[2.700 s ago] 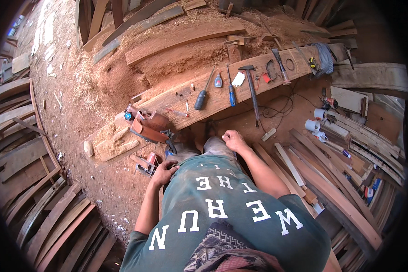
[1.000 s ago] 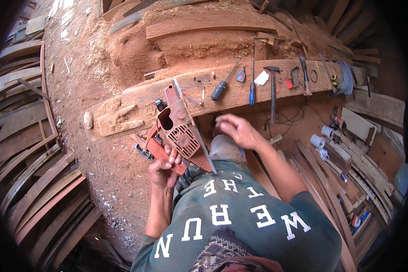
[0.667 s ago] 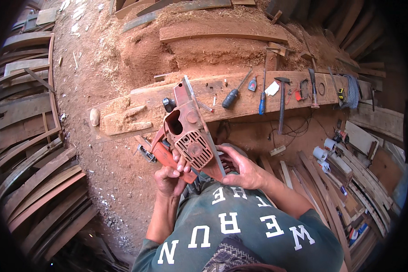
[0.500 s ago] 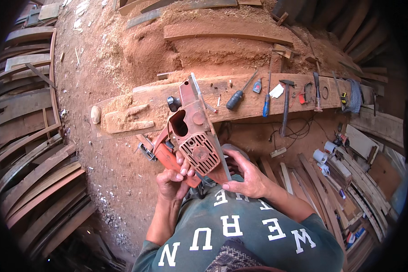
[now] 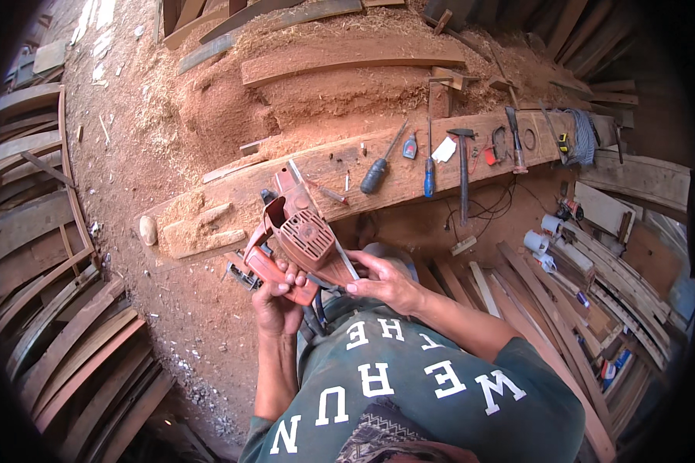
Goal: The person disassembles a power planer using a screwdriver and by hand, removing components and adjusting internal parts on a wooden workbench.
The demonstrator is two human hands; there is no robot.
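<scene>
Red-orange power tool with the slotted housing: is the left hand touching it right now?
Touching. The head view shows the left hand on the red-orange power tool, fingers curled over its orange handle with no visible gap.

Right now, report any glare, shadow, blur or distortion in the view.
Head view: glare patches on the ground at upper left; head view: lower-left boards darken into shadow; head view: red power tool reads clearly, no strong blur; head view: black corners, straight edges bending toward the rim.

Power planer (image 5: 305,234) partly hides the metal device (image 5: 242,275) left of it; dark specks (image 5: 339,159) beyond it are too small to identify.
</scene>
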